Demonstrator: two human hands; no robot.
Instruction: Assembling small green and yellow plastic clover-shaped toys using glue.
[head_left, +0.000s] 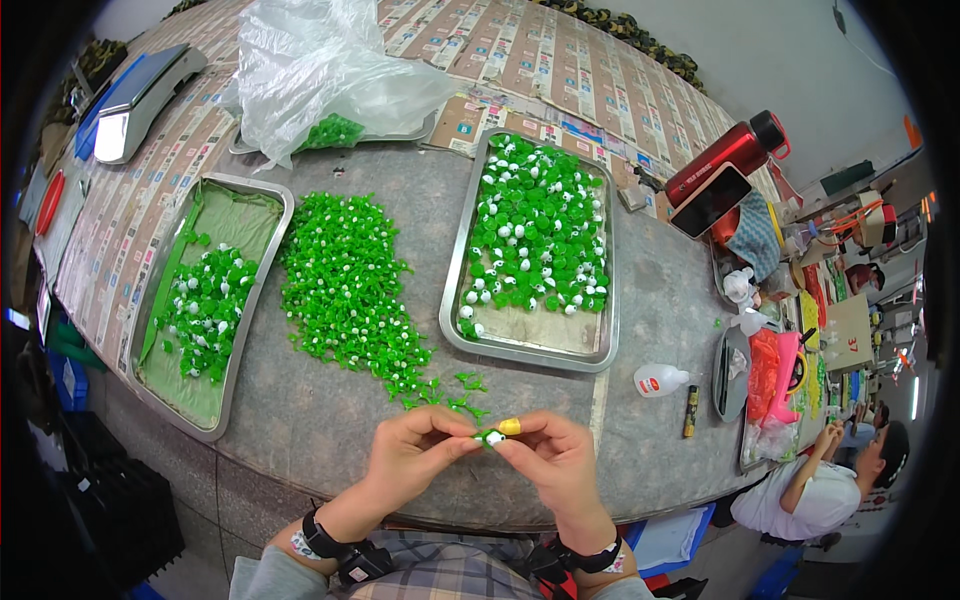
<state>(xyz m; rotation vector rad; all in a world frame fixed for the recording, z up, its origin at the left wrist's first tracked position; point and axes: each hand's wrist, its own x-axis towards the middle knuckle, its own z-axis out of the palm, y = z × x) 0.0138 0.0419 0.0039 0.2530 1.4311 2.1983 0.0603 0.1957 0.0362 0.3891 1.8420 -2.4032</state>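
Observation:
My left hand (408,458) and my right hand (556,458) meet at the table's near edge, fingertips pinched together. Between them is a small green-and-white plastic piece (490,438) with dark spots, partly covered by the fingers. Yellow tape wraps my right index finger. Just beyond my hands, loose green plastic pieces (345,280) with pale spots lie in a long heap trailing toward me. A metal tray (607,345) on the right holds many green-and-white pieces like the held one. Fewer of them lie in the green-lined metal tray (165,410) at the left.
At the back, a clear plastic bag (320,80) rests over another tray. A scale (150,95) stands far left. Toward the right are a red thermos (725,155), a phone (711,200), a white bottle (660,379) and a small tube (691,412). Another person (815,490) sits farther right.

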